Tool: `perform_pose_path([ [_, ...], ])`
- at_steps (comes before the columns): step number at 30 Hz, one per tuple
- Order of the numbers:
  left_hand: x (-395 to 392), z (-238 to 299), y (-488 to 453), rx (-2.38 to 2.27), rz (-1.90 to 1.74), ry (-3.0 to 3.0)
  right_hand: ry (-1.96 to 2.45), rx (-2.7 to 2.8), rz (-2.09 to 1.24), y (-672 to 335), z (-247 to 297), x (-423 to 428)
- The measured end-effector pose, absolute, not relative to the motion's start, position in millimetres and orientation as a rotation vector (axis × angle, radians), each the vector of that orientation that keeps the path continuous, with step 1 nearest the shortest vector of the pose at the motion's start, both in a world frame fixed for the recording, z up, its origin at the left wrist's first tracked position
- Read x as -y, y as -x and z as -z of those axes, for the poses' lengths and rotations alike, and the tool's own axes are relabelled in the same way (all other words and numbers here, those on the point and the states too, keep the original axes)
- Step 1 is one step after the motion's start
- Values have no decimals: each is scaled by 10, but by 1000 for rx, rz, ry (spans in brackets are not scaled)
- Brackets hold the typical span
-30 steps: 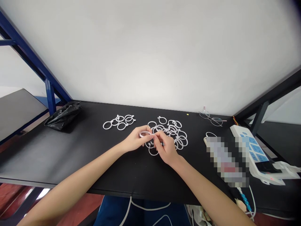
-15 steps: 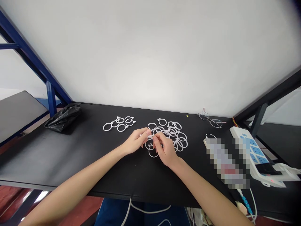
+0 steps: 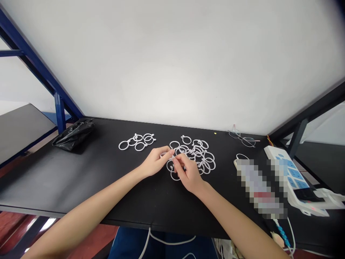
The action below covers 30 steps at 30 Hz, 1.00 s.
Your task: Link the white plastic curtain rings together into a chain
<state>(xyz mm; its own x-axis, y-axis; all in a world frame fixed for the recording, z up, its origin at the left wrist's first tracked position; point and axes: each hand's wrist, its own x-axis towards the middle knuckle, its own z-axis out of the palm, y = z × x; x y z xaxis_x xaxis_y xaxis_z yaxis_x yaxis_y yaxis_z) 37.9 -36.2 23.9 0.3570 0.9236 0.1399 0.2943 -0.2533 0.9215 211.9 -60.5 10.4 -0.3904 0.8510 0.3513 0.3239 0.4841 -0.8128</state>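
My left hand pinches a white plastic ring between thumb and fingers, in front of a pile of similar rings. Closed beside it, my right hand has its fingertips on the same ring's right end. Fingers cover most of the held ring, so its small details are hidden. Behind and under my hands lies the larger pile of white rings, several with a small knob or eyelet on the rim. Left of my hands, a smaller group of white rings lies flat and partly overlapping.
The black table carries a crumpled black plastic bag at far left. Eyeglasses lie at the back right. Nearer are a blurred-out phone on a cable and a white power strip. A pale wall rises behind.
My right fingertips have shifted slightly left and down along the held ring, and more of its loop shows at my left fingers. The ring piles look the same.
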Motion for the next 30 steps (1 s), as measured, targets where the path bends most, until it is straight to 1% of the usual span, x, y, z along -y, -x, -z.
perform_pose_path([
  [9,334,-227,-352,-820,-900,-1532,939,1971,-824,-2122,-110,617],
  [18,332,-187,-358,-913,-905,-1568,917,1990,-779,-2107,-99,604],
  [30,351,-229,-354,-899,-898,-1576,887,1995,-897,-2126,-91,576],
])
